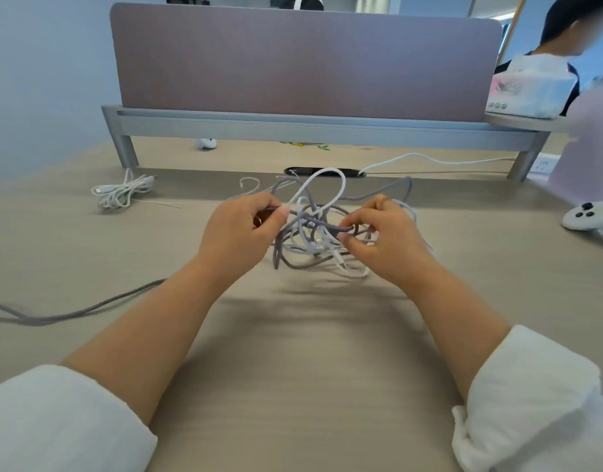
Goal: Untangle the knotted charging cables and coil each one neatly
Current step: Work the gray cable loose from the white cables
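Tangle (313,243) sits lifted just off the desk (293,369), on the near side of the black cable slot (351,173) and roughly centred on it. Left hand (237,229) pinches a grey braided cable (323,225) between thumb and forefinger, other fingers curled in. Right hand (385,240) pinches the same strand further along, fingertips closed on it at the knot's edge. The strand runs near-straight between the two pinches, probably held taut to expose which loops cross it. A white loop (343,187) stands up out of the mass toward the slot, so the white cable looks threaded around the grey one. Grey tail (71,313) trails off well left and nearer than the slot, likely the free end to feed back through. One white cable (121,195) is already bundled left of the slot, apart from the work. Judgement: untangling is early, and nothing in hand is coiled yet. Risk: pulling taut tightens the knot.
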{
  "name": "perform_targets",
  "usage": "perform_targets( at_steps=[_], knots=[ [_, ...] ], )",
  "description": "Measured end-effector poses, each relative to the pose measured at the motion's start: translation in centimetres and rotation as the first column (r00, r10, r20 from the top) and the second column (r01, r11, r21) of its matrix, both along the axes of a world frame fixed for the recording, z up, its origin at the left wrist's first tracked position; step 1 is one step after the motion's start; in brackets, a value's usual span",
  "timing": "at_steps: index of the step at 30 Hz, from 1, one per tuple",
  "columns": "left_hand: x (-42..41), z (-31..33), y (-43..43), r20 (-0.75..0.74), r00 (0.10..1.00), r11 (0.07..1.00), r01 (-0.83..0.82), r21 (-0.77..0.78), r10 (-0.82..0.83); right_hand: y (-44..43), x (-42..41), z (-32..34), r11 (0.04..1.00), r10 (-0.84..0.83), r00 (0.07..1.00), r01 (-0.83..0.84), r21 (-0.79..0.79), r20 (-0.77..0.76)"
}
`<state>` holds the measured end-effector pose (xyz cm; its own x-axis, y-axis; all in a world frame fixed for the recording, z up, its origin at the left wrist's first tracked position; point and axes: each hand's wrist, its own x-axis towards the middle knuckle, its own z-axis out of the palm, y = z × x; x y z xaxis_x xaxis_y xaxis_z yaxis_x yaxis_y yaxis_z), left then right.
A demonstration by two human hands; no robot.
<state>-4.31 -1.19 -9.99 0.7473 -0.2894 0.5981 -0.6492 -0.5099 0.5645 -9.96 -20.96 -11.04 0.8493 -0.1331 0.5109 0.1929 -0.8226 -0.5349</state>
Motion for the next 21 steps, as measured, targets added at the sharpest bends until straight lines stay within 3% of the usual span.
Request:
perform_targets(
  at_steps=[2, 4, 8, 10, 13, 17, 21],
  knots=[
    [0.1, 0.0, 0.0, 0.012, 1.0, 0.999, -0.006, -0.043, 0.006, 0.2, 0.4, -0.2, 0.995, -0.082, 0.985, 0.089, -0.039, 0.154],
    [0.3, -0.2, 0.0, 0.107, 0.993, 0.999, -0.043, 0.022, 0.04, 0.2, 0.5, -0.1, 0.993, -0.115, 0.953, 0.122, -0.008, 0.279],
    [0.5, -0.1, 0.0, 0.303, 0.951, 0.964, -0.138, 0.227, 0.065, 0.5, -0.1, 0.3, 0.982, 0.042, 0.958, -0.092, 0.165, 0.282],
    [0.6, -0.3, 0.0, 0.249, 0.968, 0.941, -0.108, 0.321, 0.026, 0.8, -0.3, 0.3, 0.964, 0.145, 0.962, -0.19, 0.185, 0.232],
    [0.7, -0.7, 0.0, 0.11, 0.985, 0.924, 0.086, 0.372, -0.136, 0.9, -0.4, 0.3, 0.98, 0.174, 0.967, -0.189, 0.065, 0.185],
    [-0.2, -0.5, -0.9, -0.094, 0.965, 0.936, 0.259, 0.237, -0.243, 1.1, -0.4, 0.4, 0.969, -0.019, 0.987, 0.057, -0.241, 0.158],
    [-0.5, -0.4, -0.8, -0.093, 0.982, 0.981, 0.172, 0.094, -0.163, 1.4, -0.7, 0.3, 0.949, -0.048, 0.987, 0.093, -0.301, 0.155]
  ],
)
